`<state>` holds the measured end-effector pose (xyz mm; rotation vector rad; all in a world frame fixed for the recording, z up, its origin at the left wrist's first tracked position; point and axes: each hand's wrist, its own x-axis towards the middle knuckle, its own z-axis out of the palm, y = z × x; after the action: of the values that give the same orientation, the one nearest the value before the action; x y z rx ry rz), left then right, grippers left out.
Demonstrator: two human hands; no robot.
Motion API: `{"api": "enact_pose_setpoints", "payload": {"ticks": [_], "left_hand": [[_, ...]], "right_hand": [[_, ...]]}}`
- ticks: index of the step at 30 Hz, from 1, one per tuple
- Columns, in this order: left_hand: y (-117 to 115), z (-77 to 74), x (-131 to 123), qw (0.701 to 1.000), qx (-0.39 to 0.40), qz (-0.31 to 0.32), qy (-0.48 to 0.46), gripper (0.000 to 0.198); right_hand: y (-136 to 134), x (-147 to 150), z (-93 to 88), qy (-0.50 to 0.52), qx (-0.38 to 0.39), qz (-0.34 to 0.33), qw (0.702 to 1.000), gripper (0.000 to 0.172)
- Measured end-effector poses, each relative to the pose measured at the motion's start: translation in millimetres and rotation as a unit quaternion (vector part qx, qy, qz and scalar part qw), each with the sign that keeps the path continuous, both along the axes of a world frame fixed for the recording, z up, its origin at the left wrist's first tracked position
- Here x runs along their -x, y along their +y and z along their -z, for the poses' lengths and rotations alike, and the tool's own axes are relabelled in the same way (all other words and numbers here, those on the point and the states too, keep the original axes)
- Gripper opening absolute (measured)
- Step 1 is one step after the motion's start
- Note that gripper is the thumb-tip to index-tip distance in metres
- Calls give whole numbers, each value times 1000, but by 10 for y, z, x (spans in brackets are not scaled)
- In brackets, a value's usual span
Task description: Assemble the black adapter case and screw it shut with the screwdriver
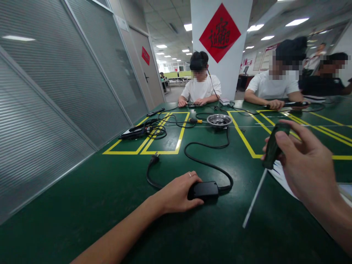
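Note:
My left hand (181,192) is wrapped round the left end of a black rectangular box (206,190) lying on the green table (104,205). From the box a black cable (228,179) curves away to the right and back, and a shorter one leads left to a black plug (154,158). Raised above the table on the right, my right hand (299,157) grips the dark green handle of a screwdriver (276,146). Its metal shaft slants down to the left, with the tip to the right of the box and not touching it.
A metal bowl (219,120) holds small parts, beside a yellow-and-black screwdriver (195,120). Coiled cables and black devices (134,132) lie at the back left, among yellow tape outlines. White paper (283,178) is under my right hand. Several people sit across the table.

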<state>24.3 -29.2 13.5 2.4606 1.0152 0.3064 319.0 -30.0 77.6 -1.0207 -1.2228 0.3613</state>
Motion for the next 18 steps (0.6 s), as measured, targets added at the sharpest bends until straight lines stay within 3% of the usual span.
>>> {"api": "enact_pose_setpoints", "payload": {"ticks": [2,4,7,10,14,18], "left_hand": [[7,9,-1,1000,2,3,-4,45],[16,10,1,1000,6,6,-8,45],[26,-1,6,1000,14,13,-4,45],[33,-1,16,1000,14,15,2,42],[39,31,26,1000,3,14,-5,39],[42,75,24,1000,10,15,-7,42]], "right_hand": [[-77,126,14,60,10,32,998,44],[-178,328,-58,56,-29,25,998,49],[-283,621,-179,49,-97,-31,994,48],[-299,796,-190,45,-142,-90,985,50],[-287,871,-183,-3,-136,-132,982,52],[-299,914,-377,-133,-123,-148,972,47]]}}
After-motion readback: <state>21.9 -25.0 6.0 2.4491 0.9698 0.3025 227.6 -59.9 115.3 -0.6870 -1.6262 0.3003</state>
